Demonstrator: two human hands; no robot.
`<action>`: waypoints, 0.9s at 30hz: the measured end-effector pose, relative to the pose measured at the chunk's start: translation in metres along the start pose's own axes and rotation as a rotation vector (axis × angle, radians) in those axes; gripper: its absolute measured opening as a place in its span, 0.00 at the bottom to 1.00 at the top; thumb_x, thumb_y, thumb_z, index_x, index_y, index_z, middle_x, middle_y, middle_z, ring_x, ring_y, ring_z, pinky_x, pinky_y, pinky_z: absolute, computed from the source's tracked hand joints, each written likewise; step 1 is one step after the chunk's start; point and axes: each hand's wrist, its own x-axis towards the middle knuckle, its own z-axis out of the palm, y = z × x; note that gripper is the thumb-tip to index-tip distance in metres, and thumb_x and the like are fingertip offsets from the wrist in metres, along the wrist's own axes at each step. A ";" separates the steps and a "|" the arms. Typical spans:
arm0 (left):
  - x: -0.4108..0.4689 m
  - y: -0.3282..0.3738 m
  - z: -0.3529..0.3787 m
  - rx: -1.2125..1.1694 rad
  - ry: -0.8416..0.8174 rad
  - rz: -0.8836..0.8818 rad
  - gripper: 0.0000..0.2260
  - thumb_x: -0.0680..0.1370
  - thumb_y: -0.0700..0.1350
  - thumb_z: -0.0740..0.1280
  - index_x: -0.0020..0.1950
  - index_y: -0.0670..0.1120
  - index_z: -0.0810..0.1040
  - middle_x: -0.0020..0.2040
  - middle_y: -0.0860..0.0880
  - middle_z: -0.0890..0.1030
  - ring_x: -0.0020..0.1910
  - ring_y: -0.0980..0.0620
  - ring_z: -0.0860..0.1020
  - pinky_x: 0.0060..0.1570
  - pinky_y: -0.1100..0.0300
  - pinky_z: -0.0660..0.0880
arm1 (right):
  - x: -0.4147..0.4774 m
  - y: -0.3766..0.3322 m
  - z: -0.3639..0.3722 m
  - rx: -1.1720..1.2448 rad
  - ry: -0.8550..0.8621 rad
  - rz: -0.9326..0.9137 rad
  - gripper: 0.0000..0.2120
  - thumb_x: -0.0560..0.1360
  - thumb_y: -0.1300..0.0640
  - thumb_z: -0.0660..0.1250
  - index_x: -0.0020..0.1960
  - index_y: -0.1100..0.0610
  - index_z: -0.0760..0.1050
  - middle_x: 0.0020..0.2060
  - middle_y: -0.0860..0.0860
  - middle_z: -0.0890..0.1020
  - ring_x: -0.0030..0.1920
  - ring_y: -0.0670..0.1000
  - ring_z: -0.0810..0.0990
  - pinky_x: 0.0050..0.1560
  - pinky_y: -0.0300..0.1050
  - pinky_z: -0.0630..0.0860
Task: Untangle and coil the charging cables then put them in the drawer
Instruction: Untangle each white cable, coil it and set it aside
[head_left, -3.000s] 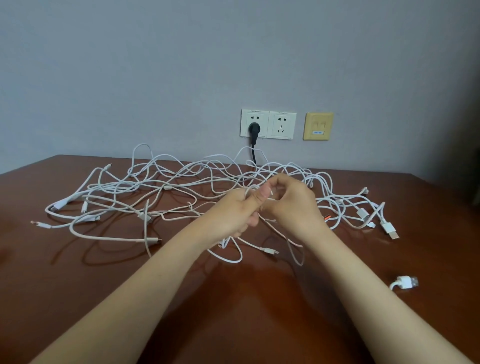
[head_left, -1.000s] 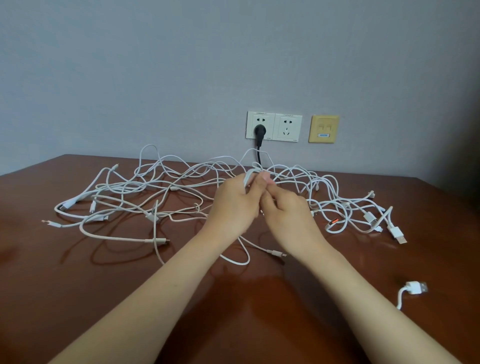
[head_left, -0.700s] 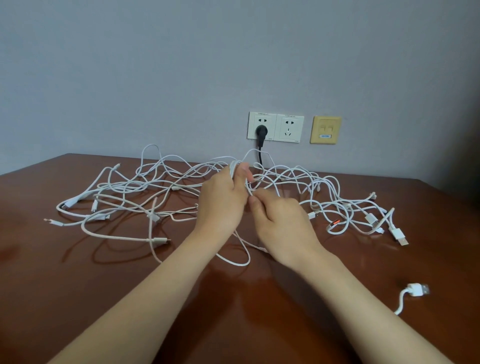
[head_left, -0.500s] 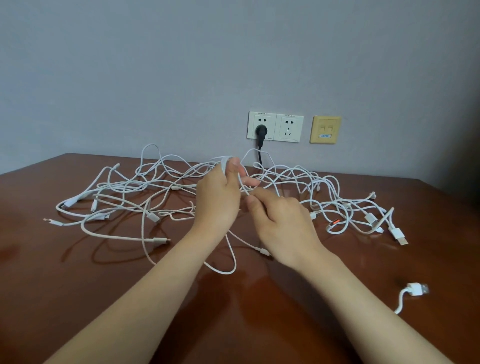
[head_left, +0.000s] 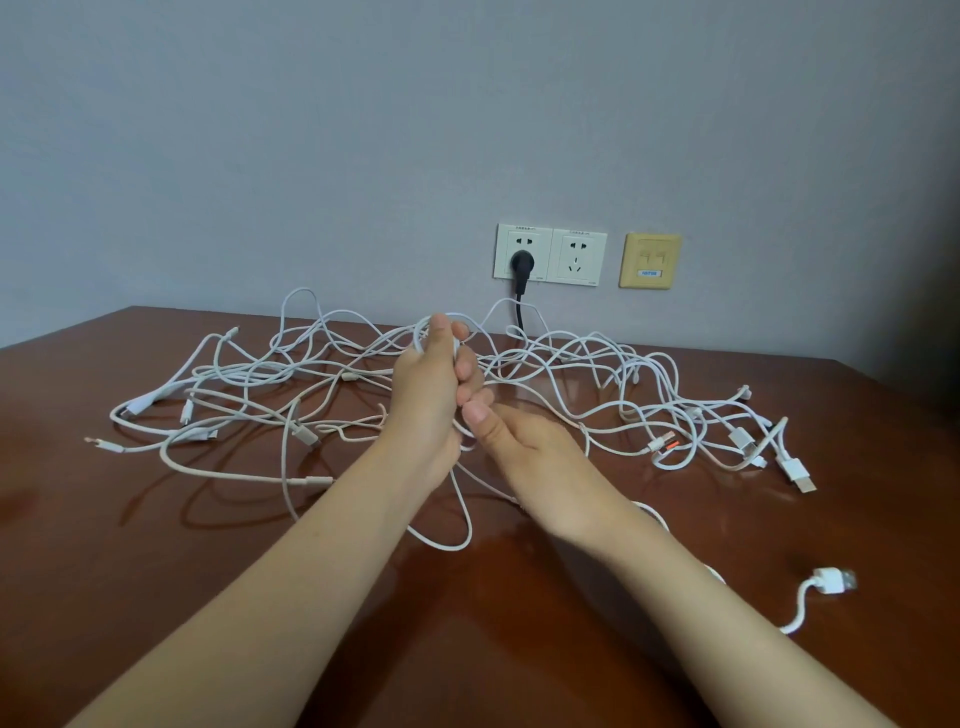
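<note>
Cables (head_left: 270, 370) thin, white, tangled; left hand (head_left: 431, 395) grips round loop (head_left: 470, 317), right hand (head_left: 524, 452) pinches loop lower.

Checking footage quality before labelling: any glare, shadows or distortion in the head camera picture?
Head view: faint sheen on the glossy table; the white cables cast soft shadows on their near side; the table's far edge slants rather than bows; the right margin darkens.

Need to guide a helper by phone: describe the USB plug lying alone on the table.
Start at the brown table and go to its near right part, beyond the person's right arm. There lies a white USB plug with a silver tip. Unlike the other plugs, it sits alone, apart from the cable tangle farther back.
</note>
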 end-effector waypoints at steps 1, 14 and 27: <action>0.000 0.000 0.001 0.000 -0.009 0.000 0.14 0.83 0.47 0.51 0.40 0.44 0.66 0.19 0.54 0.62 0.15 0.60 0.58 0.16 0.72 0.58 | 0.001 0.001 -0.001 0.039 -0.008 0.002 0.18 0.79 0.44 0.54 0.34 0.51 0.68 0.31 0.45 0.70 0.39 0.49 0.69 0.47 0.48 0.68; -0.003 0.002 0.005 -0.042 -0.122 -0.055 0.12 0.83 0.47 0.51 0.42 0.45 0.65 0.21 0.54 0.64 0.17 0.58 0.65 0.25 0.67 0.68 | 0.008 0.005 -0.004 0.345 0.063 0.071 0.19 0.79 0.51 0.58 0.31 0.54 0.66 0.19 0.40 0.66 0.23 0.40 0.63 0.31 0.33 0.60; 0.010 0.018 -0.011 -0.002 0.078 0.004 0.15 0.84 0.46 0.48 0.39 0.46 0.64 0.18 0.56 0.61 0.15 0.60 0.55 0.16 0.72 0.53 | 0.003 0.017 -0.029 -0.332 0.129 -0.125 0.11 0.78 0.50 0.60 0.37 0.48 0.69 0.27 0.46 0.70 0.35 0.50 0.70 0.38 0.45 0.65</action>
